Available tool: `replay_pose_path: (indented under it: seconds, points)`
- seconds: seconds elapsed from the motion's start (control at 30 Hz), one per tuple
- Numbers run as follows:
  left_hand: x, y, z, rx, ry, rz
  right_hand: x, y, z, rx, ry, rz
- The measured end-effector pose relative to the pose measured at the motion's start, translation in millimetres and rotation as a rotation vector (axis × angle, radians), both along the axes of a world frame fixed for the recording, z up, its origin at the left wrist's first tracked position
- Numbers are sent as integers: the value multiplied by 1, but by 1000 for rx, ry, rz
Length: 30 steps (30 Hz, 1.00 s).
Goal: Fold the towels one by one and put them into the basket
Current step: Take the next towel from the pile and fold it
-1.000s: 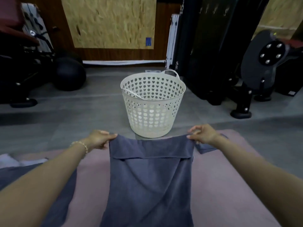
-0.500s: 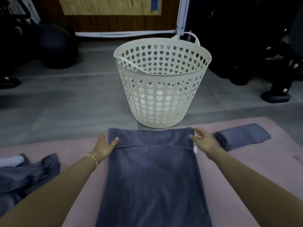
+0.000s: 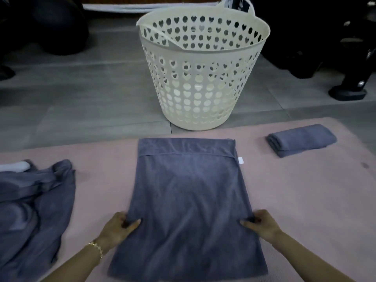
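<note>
A grey-blue towel [image 3: 189, 192], folded once lengthwise, lies flat on the pink mat [image 3: 305, 196] in front of me. My left hand [image 3: 118, 228] pinches its left edge about halfway down, thumb on top. My right hand [image 3: 262, 224] pinches the right edge at the same height. Beyond the towel's far end stands a cream basket [image 3: 201, 78] with heart-shaped holes, on the grey floor; no towel shows inside it. A folded towel [image 3: 301, 139] lies on the mat at the right.
A crumpled heap of grey-blue towels [image 3: 30, 208] lies on the mat at the left, with a white cloth [image 3: 16, 166] behind it. Dark gym equipment [image 3: 335, 58] stands at the back right, and a dark ball [image 3: 57, 27] at the back left.
Both hands have slid from the towel's far corners back along its side edges to its middle, where they now pinch it. The camera has tilted down and closer.
</note>
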State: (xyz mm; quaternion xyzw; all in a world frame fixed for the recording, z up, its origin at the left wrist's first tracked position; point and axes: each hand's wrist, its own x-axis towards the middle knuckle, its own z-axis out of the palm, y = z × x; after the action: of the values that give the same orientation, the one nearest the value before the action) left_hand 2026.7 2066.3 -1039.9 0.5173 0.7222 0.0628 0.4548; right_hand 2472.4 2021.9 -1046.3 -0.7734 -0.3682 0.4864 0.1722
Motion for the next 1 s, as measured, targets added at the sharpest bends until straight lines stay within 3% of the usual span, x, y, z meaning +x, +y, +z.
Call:
replay_pose_path:
  seconds: [0.2,0.43,0.6,0.77,0.9,1.0]
  points:
    - [25,-39,28,-169,-178,125,-26,-36,35,-179,28,38]
    - [17,-72,48,58,-204,402,-23,-75,50,-54,179,-133]
    - [5,-89,41,-110,-200,380,-20,-91,50,-85,145,-140]
    - [-5,-88,36,-187,-224,377,-19,-84,50,-183,230,-126]
    - [-9,-64,58,-162,-462,425,-7,-53,64,-95,382,-226]
    - [-6,-23,71,-87,-687,618,-6,-11,80,42,512,-353]
